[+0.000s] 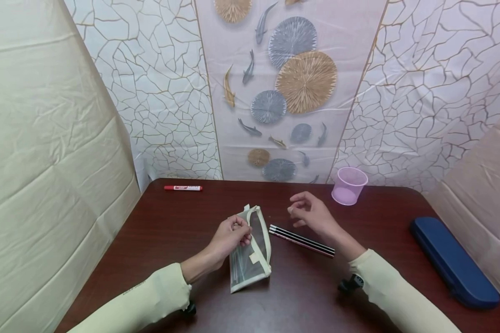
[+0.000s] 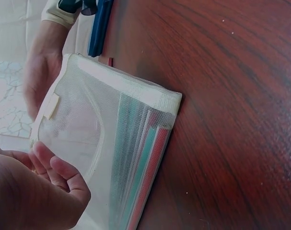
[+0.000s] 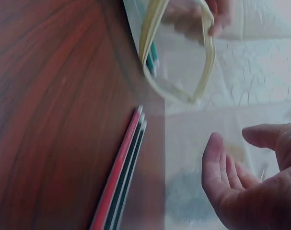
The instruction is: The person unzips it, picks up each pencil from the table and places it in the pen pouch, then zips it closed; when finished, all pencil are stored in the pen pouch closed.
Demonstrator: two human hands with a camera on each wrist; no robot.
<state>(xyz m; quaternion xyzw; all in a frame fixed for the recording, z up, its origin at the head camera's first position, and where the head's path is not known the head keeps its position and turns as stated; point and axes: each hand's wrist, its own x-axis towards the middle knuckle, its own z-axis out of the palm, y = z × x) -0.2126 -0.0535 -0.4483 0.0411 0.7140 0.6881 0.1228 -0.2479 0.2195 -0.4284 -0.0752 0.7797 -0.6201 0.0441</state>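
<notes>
My left hand [image 1: 233, 236] pinches the edge of a mesh zip pouch [image 1: 250, 273] with cream trim, holding its mouth open. Through the mesh in the left wrist view, red and green pencil-like sticks [image 2: 152, 158] show inside the pouch. Just right of it, several striped pencils [image 1: 302, 241] lie side by side on the table, dark ones and a red one. Above these pencils hovers my right hand [image 1: 312, 213], its fingers loosely bent and apart from the thumb, with nothing between them. In the right wrist view the pouch's open mouth [image 3: 207, 62] faces this hand.
A red and white marker [image 1: 183, 188] lies near the table's back left edge. At the back right stands a pink translucent cup [image 1: 349, 186]. A long dark blue case [image 1: 454, 263] rests along the right side of the brown table [image 1: 183, 217].
</notes>
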